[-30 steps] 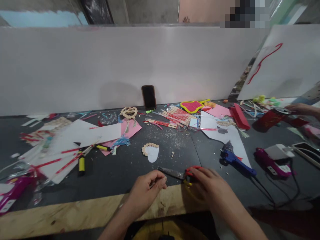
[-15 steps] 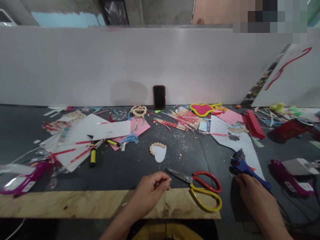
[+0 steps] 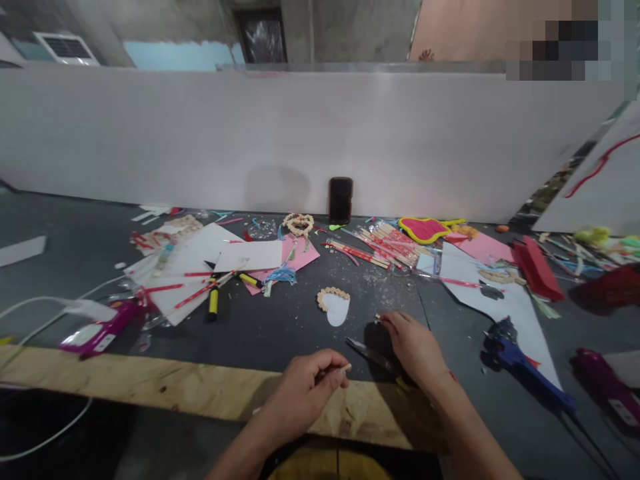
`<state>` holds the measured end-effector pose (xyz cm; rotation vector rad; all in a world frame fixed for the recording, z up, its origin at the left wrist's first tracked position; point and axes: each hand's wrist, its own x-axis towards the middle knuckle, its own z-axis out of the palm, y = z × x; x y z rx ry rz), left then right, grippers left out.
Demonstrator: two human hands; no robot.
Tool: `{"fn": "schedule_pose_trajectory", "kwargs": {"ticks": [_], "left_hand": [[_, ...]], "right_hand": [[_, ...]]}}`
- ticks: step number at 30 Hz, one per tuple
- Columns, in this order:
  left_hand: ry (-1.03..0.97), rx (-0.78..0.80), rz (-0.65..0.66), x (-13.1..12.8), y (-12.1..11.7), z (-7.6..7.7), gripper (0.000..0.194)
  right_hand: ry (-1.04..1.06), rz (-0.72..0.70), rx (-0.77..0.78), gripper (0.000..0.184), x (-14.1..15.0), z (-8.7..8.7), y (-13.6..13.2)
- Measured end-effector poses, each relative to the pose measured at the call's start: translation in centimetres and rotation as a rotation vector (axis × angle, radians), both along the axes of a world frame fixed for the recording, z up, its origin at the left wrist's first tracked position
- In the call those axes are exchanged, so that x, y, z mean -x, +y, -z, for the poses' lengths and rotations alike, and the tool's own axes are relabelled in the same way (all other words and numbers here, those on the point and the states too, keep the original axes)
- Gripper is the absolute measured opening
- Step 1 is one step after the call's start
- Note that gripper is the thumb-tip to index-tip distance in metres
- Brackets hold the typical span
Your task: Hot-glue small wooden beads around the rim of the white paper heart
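My left hand (image 3: 313, 387) is closed in a pinch round a short stick piece (image 3: 347, 368) of pale wood, above the table's front edge. Ahead of it lies a white paper heart (image 3: 336, 310), its upper and left rim lined with small wooden pieces (image 3: 321, 300). To the right of the heart, my right hand (image 3: 413, 343) has its fingertips pinched together at a small wooden piece (image 3: 377, 318) on the table. Scissors (image 3: 370, 353) lie beneath that hand, which hides their handles. A blue glue gun (image 3: 525, 370) rests farther right, partly on white paper, untouched.
A phone (image 3: 341, 200) leans on the white partition (image 3: 200, 133). Red-patterned sticks (image 3: 360, 255), papers and a yellow-black cutter (image 3: 213, 303) lie about. Magenta devices lie at left (image 3: 103, 330) and right (image 3: 607, 390). A wooden strip (image 3: 150, 383) edges the table.
My right hand has left the glue gun and moved left, over the scissors to the small wooden bits. My left hand still holds its piece. The view has shifted left.
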<state>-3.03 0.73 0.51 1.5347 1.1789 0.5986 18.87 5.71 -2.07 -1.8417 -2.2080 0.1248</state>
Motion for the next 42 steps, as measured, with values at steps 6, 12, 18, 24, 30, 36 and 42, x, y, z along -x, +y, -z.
{"fn": "schedule_pose_trajectory", "kwargs": {"ticks": [6,12,18,24,30,36,42], "left_hand": [[0.0,-0.005,0.017,-0.2,0.2,0.2,0.023],[-0.04,0.043,-0.029,-0.3,1.1,0.4,0.023],[-0.086,0.035,-0.063,-0.9,1.5,0.3,0.021],[-0.164,0.059,-0.188,-0.3,1.6,-0.2,0.023],[-0.251,0.055,-0.257,-0.6,1.8,-0.8,0.027],[-0.258,0.05,-0.274,-1.4,1.9,-1.6,0.031],[-0.241,0.043,-0.234,-1.5,1.9,-1.3,0.03]], "right_hand": [[0.034,0.018,-0.016,0.026,-1.7,-0.6,-1.7],[0.014,-0.067,0.031,0.02,-4.5,0.0,-6.9],[-0.007,-0.06,-0.018,0.034,-4.9,1.6,-8.4],[0.448,0.151,0.019,0.033,-4.7,-0.2,-7.5],[0.779,0.027,0.053,0.075,-3.1,-1.5,-7.6],[0.451,-0.175,0.098,0.082,0.0,-2.0,-7.9],[0.386,-0.215,0.152,0.082,0.8,-2.5,-8.0]]}}
